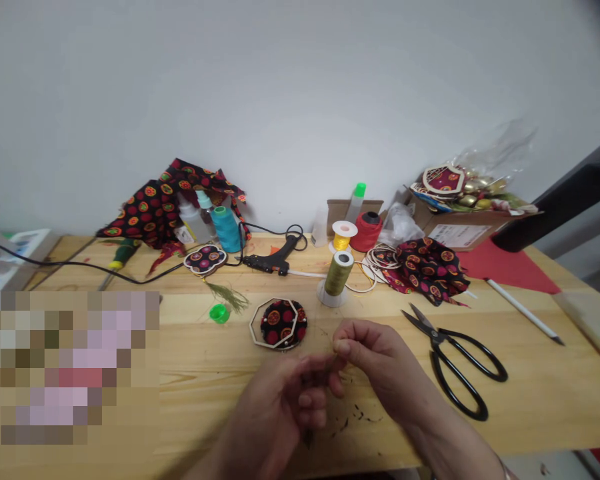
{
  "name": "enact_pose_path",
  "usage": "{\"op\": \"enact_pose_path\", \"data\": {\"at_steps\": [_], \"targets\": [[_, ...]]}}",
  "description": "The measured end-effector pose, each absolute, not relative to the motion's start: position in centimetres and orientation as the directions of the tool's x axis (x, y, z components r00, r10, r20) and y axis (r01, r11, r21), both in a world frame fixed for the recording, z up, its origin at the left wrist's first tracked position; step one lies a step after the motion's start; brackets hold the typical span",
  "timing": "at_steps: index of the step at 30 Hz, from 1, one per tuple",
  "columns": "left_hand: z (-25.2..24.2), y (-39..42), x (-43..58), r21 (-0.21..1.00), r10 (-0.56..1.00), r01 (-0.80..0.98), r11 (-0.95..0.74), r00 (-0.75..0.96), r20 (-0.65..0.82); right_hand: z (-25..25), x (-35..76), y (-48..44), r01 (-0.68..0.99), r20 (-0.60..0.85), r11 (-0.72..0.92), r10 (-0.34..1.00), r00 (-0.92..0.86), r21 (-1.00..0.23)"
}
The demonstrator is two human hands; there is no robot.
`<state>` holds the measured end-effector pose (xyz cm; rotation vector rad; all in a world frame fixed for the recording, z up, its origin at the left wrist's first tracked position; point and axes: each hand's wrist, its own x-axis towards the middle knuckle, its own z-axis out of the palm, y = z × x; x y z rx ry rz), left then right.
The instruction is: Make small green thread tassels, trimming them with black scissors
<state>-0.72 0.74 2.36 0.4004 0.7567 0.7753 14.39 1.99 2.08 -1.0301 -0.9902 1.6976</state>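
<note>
My left hand [275, 407] and my right hand [387, 363] meet above the front of the wooden table. Thumb and fingertips of my right hand are pinched together. Against them rest the curled, closed fingers of my left hand. Whatever lies between the fingertips is too fine to make out. Just beyond my hands is a round piece of patterned fabric [275, 325], overlapped by a pale octagonal wooden frame [254, 335]. A spool of olive thread [339, 275] stands upright behind my fingers. Black-handled scissors [434, 335] lie with blades apart, right of my right hand.
A black glue gun [275, 257] lies farther back, its cable running left. Nearby are a turquoise thread cone [227, 230], a red thread cone [365, 232], a green cap [219, 313] and crumpled patterned fabric [430, 267]. A cardboard box [457, 230] stands back right; a pencil [525, 311] lies before it.
</note>
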Motion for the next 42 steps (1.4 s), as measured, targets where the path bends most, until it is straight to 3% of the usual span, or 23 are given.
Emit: {"op": "enact_pose_path", "data": {"at_steps": [4,8,12,15,21,27,30,33,37,42], "targets": [[2.1,0.4,-0.6,0.726,0.796,-0.357,0.589,0.414,-0.442,1.8,14.3,2.0,-0.297,-0.221,-0.289,0.945,-0.241,-0.91],[1.5,0.2,-0.6,0.881,0.847,-0.103,0.462,0.346,-0.404,1.5,14.1,1.8,-0.266,-0.234,-0.269,0.96,-0.155,-0.926],[1.7,0.3,-0.8,0.935,0.894,0.111,0.335,0.275,-0.353,1.6,13.9,1.7,-0.218,-0.249,-0.259,0.966,-0.074,-0.941],[1.9,0.3,-0.9,0.95,0.928,0.172,0.261,0.228,-0.296,1.9,13.8,1.8,-0.172,-0.235,-0.237,0.971,-0.033,-0.956],[2.1,0.2,-0.9,0.952,0.917,0.142,0.27,0.264,-0.3,2.2,13.9,2.2,-0.08,-0.216,-0.22,0.975,-0.05,-0.972],[2.8,0.2,-0.7,0.974,0.951,0.192,0.123,0.256,-0.17,1.9,14.1,2.0,-0.029,-0.229,-0.233,0.967,-0.11,-0.972],[2.7,0.3,-0.8,0.971,0.953,0.201,0.128,0.247,-0.177,1.9,14.1,1.9,-0.022,-0.214,-0.219,0.968,-0.131,-0.976],[2.0,0.4,-1.0,0.957,0.917,0.111,0.267,0.276,-0.288,1.9,13.7,1.8,-0.145,-0.222,-0.242,0.964,-0.145,-0.959],[1.1,0.5,-0.9,0.878,0.857,-0.142,0.457,0.335,-0.392,1.3,13.1,1.5,-0.369,-0.275,-0.299,0.954,-0.116,-0.88],[0.9,0.4,-0.4,0.818,0.854,-0.279,0.502,0.307,-0.419,0.8,12.5,1.1,-0.499,-0.314,-0.333,0.941,-0.124,-0.8]]}}
